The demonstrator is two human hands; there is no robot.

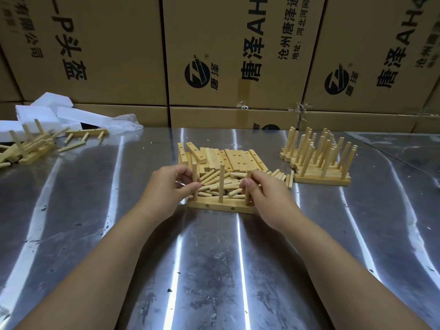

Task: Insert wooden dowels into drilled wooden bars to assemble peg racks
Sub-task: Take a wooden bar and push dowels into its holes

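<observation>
A drilled wooden bar [221, 207] is laid flat on the metal table [214, 270] at the centre of the frame, its long axis running left to right, with two side holes facing the camera. Three dowels are stood upright in it, their long axes vertical: the left dowel [194, 179], the middle dowel [221, 183] and the right dowel [248, 186]. The left dowel is pinched in the narrow grip of the left hand [166, 184], between thumb and fingertips. The right dowel is held in the same way by the right hand [266, 194], its grip closed around the shaft. The middle dowel is touched by neither hand.

Just behind the bar, loose dowels [221, 184] are heaped lying flat, pointing many ways. Behind those, a stack of undrilled-side-up bars [221, 158] is seen, holes showing. At centre right, finished peg racks [319, 158] are grouped with pegs upward. At the upper left, tipped racks [31, 144] and white foam blocks [47, 113] are seen. Cardboard boxes [226, 51] fill the background.
</observation>
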